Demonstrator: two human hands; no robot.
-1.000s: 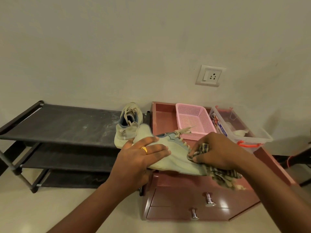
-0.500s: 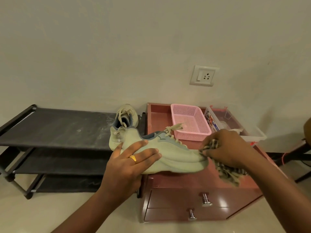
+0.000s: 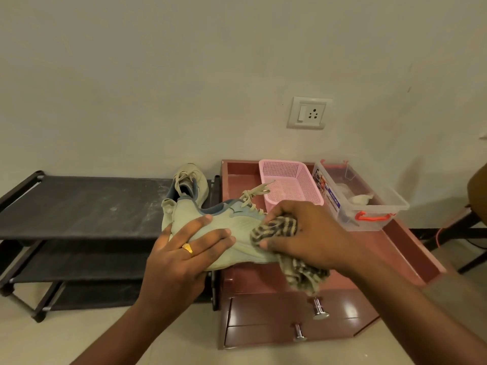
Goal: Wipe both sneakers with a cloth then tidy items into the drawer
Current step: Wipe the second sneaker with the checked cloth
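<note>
You had a black three-tier shoe rack [image 3: 79, 204] standing on the pale floor [image 3: 79, 338], its right end just beside a maroon cabinet [image 3: 263, 306]. On the rack's top shelf, which was streaked with pale dust, the other sneaker [image 3: 192, 180] sat at the right end, near the wall. The cabinet's rimmed top carried a pink basket [image 3: 290, 180] toward the back and, just beside it on the right, a clear box [image 3: 369, 206] with red handles. Two drawers [image 3: 263, 335] in its front were closed, each with a metal knob [image 3: 320, 309].
</note>
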